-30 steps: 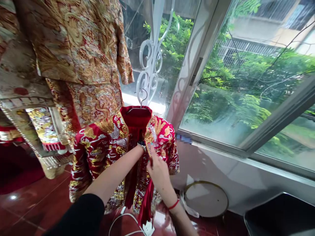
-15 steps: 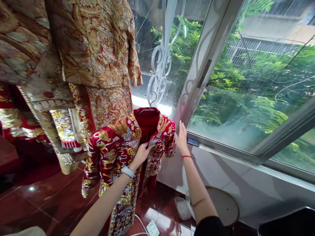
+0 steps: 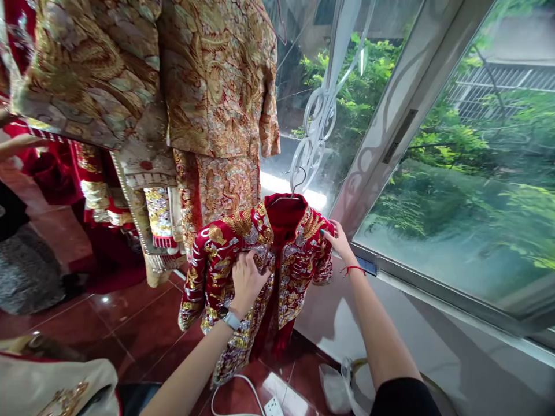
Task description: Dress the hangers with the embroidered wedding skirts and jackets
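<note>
Red jacket [image 3: 217, 266] hanging beside window frame [image 3: 373, 190], left hand [image 3: 246, 278] clutching front edge, right hand [image 3: 340, 242] pinching shoulder.

Small jacket [image 3: 225, 260] hanging from window grille [image 3: 318, 133], larger robes [image 3: 208, 86] left; window [image 3: 455, 190] right.

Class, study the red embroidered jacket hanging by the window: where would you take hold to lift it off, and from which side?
Probably the neck just under the hanger hook, above the collar of the red jacket, from the room side: the hook loops on the white scrollwork against the window.
</note>
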A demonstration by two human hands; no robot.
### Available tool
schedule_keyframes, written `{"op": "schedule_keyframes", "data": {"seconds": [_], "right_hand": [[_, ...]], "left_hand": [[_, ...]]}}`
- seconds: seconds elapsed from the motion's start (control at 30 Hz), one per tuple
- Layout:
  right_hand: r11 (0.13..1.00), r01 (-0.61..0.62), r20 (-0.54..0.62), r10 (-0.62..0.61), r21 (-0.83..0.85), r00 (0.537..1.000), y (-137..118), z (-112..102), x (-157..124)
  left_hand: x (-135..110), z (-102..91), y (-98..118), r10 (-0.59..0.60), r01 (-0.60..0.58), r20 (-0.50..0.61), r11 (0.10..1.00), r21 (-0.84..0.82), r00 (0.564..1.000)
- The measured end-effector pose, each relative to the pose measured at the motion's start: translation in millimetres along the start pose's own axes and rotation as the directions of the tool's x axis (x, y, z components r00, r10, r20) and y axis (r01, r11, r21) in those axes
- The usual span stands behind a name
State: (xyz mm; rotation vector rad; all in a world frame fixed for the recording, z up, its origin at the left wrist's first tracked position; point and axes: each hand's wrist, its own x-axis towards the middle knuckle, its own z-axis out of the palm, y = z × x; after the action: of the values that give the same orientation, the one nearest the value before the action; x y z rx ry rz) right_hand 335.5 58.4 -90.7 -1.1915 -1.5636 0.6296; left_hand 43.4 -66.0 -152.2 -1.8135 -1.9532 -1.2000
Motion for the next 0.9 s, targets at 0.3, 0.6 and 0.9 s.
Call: {"op": "schedule_keyframes", "data": {"seconds": [0.3, 0.6, 0.9], "right_hand": [[0.874, 0.169, 0.111, -0.133, -0.455, 0.985, -17, -23, -10], [0.857, 0.207, 0.091, -0.187, -0.471, 0.978, -29, -33, -40], [0.918, 0.156, 0.078, -0.137, -0.366, 0.988, -37, -26, -50]], "left_hand": [[11, -13.0, 17, -0.073, 0.101, 0.162, 0.980, -0.174, 0.984], [-3, 5.8, 56, -0.031, 0.102, 0.247, 0.955, -0.279, 0.969], [-6, 17.4, 41, -0.060, 0.150, 0.235, 0.909, -0.388, 0.970]]}}
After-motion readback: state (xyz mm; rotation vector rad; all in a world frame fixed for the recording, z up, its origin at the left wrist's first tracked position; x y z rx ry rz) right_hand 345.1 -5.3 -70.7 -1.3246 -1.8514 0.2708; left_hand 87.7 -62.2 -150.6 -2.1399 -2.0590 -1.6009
